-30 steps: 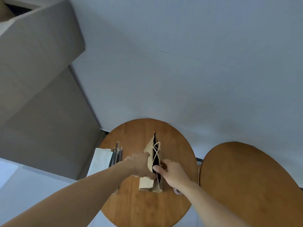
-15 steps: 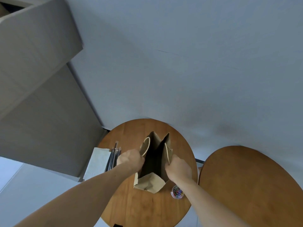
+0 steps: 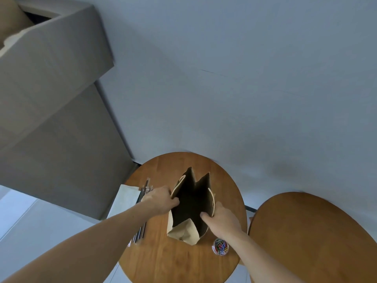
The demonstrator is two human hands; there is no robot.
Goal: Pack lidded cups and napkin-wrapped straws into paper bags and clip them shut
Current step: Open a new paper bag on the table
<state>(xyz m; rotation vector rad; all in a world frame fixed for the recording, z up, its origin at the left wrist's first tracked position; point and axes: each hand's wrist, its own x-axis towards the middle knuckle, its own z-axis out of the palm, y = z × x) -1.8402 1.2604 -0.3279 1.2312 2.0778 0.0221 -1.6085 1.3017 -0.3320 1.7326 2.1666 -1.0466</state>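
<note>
A brown paper bag (image 3: 183, 231) with cord handles stands on the round wooden table (image 3: 173, 262), its mouth pulled wide so the dark inside shows. My left hand (image 3: 160, 199) grips the bag's left rim with the thumb over the edge. My right hand (image 3: 221, 218) grips the right rim the same way. A stack of white napkins (image 3: 125, 198) and several dark straws (image 3: 142, 193) lie at the table's left edge, partly under my left forearm. No cup is in view.
A small clear tub of coloured paper clips (image 3: 220, 246) sits near the table's right front edge. A second round wooden table (image 3: 316, 237) stands to the right. A grey sofa (image 3: 51, 119) fills the left; pale floor lies beyond.
The bag was nearly flat and shut a second ago; my hands have pulled its two sides apart, and its mouth is now wider. The paper clip tub has come into sight.
</note>
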